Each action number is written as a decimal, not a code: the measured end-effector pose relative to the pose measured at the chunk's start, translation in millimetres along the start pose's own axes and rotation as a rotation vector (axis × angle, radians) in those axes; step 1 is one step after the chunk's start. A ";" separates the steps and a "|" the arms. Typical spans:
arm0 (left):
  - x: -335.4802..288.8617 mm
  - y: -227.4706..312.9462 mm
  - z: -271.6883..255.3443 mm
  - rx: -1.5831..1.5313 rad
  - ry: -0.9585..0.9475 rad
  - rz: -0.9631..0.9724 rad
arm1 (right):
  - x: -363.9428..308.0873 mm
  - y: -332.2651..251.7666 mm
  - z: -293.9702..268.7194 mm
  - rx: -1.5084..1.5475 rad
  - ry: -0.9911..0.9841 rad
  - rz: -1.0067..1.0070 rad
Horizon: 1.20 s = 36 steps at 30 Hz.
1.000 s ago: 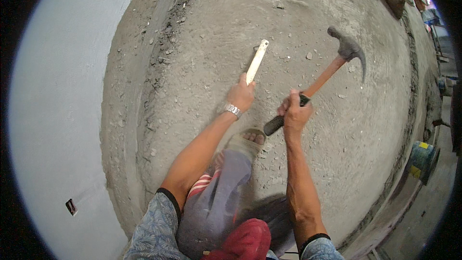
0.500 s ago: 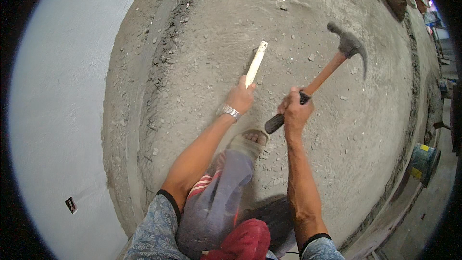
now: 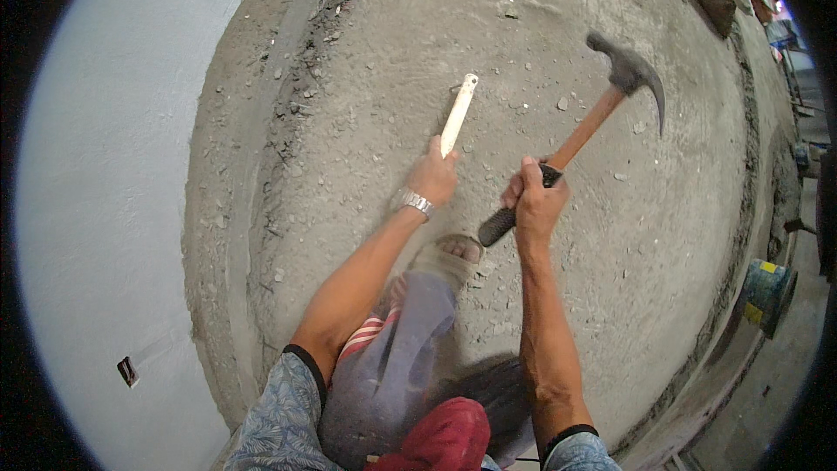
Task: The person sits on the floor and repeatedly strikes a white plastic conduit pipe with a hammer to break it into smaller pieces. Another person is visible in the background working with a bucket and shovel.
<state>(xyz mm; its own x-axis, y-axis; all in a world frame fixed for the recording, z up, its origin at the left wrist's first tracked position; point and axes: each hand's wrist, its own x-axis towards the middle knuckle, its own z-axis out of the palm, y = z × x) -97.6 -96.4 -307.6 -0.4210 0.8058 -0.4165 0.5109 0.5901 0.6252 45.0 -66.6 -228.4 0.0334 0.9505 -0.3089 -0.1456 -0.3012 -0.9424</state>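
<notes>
My left hand [image 3: 433, 178], with a metal-banded watch at the wrist, is closed around a pale, narrow bar [image 3: 459, 113] that looks like a handle with a small hole near its far end. Whatever part of it lies inside or under my fist is hidden. In my closed right hand [image 3: 540, 206] is a claw hammer [image 3: 588, 127] with an orange-brown shaft and a black grip. Its dark head is raised to the far right, claw curving to the right. The hammer and the pale bar are apart.
Rough grey concrete floor [image 3: 418, 26] with scattered chips spreads around my sandalled foot [image 3: 459, 249]. A white wall [image 3: 105, 166] rises on the left, with a rubble-lined groove [image 3: 296, 78] near it. A sack [image 3: 711, 0] stands far right; a dark bucket [image 3: 767, 296] sits right.
The hammer head has shifted slightly left and its tilt has changed a little. The pale bar's far end has moved slightly left. Both hands keep their hold.
</notes>
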 end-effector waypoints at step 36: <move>-0.6 -19.3 14.1 -0.105 -0.021 0.064 | -0.9 50.2 -8.2 -0.042 -0.033 0.095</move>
<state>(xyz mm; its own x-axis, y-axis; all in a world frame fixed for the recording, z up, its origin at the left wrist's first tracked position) -96.6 -107.5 -328.7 -0.3738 0.8431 -0.3867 0.4543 0.5298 0.7162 45.8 -83.2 -276.4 -0.0110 0.9191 -0.3939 -0.1046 -0.3928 -0.9137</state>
